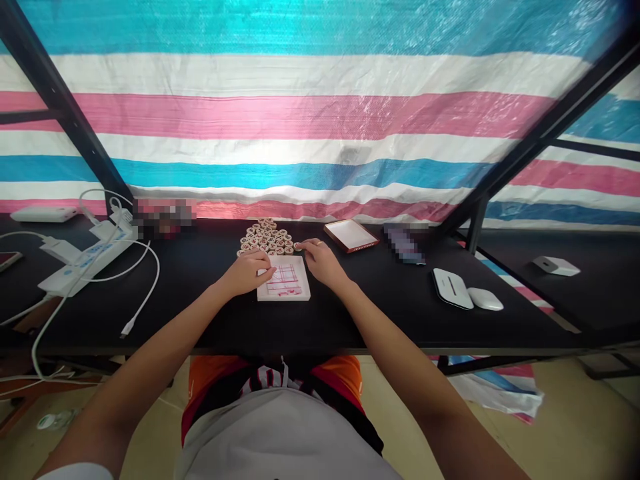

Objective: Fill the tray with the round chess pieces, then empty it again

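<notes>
A small white board with red grid lines (286, 280) lies on the black table (210, 313) in front of me. Behind it is a heap of several round wooden game pieces (266, 238). My left hand (249, 272) rests with curled fingers at the board's left top corner, pinching something I cannot make out. My right hand (320, 259) is at the board's right top corner, its fingertips closed on one round piece beside the heap.
An open reddish box lid (351, 235) lies right of the heap. A white power strip with cables (85, 261) is at the left. Two white devices (465, 291) sit at the right. A striped tarp (320, 120) hangs behind, framed by black metal bars.
</notes>
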`<action>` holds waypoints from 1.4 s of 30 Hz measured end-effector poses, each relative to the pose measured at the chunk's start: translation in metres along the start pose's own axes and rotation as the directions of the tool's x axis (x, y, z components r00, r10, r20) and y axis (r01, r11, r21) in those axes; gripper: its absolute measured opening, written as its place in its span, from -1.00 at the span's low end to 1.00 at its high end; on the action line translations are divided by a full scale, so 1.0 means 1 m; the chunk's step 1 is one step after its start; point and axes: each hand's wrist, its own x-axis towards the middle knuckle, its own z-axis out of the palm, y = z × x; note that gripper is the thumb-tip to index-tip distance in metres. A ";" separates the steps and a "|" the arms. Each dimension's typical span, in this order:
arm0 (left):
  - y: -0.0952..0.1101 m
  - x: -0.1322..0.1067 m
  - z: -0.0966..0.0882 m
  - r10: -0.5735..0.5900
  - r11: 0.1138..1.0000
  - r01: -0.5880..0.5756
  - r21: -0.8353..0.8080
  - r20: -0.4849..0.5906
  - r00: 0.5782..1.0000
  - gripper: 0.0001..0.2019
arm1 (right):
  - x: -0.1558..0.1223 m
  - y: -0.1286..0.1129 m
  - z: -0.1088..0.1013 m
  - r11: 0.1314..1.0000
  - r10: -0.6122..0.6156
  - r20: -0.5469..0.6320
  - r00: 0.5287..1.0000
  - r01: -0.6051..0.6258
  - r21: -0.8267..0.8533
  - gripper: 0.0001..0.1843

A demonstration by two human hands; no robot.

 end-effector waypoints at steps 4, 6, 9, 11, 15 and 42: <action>-0.014 -0.001 -0.006 -0.106 0.994 0.105 -0.028 -0.058 0.993 -0.68 | 0.000 0.020 0.001 0.988 0.080 0.047 0.996 -0.073 -0.137 -0.52; -0.023 -0.003 -0.010 -0.193 0.979 0.189 -0.075 -0.045 0.980 -0.69 | -0.001 0.026 0.002 0.978 0.116 0.109 0.987 -0.095 -0.185 -0.55; -0.032 -0.006 -0.012 -0.303 0.946 0.304 -0.110 0.030 0.953 -0.69 | -0.002 0.028 0.002 0.970 0.157 0.176 0.972 -0.119 -0.212 -0.61; -0.033 -0.007 -0.012 -0.323 0.935 0.333 -0.119 0.095 0.942 -0.67 | -0.002 0.027 0.002 0.970 0.161 0.166 0.973 -0.125 -0.206 -0.60; -0.028 -0.007 -0.009 -0.282 0.943 0.305 -0.136 0.165 0.945 -0.63 | -0.001 0.026 0.003 0.979 0.094 0.150 0.984 -0.064 -0.193 -0.52; -0.029 -0.006 -0.004 -0.242 0.958 0.261 -0.120 0.153 0.958 -0.67 | 0.003 0.012 0.002 0.968 0.161 0.081 0.984 -0.141 -0.208 -0.87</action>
